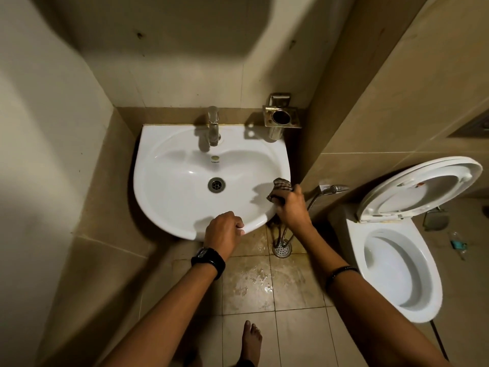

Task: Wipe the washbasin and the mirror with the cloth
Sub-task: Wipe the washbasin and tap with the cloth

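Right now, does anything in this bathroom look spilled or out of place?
Yes: the floor tiles below the washbasin are wet, with a patchy puddle near the floor drain. Small litter lies beside the toilet.

Quick count from up here: one washbasin (169, 202) with one tap (213, 125) and one drain (216, 185), one cloth (281, 188), two hands – left hand (223, 230), right hand (291, 206) – one wristwatch (208, 259), one metal cup holder (281, 116) on the wall, one toilet (397, 263), one spray hose (332, 189), one floor drain (282, 249), one bare foot (251, 340).
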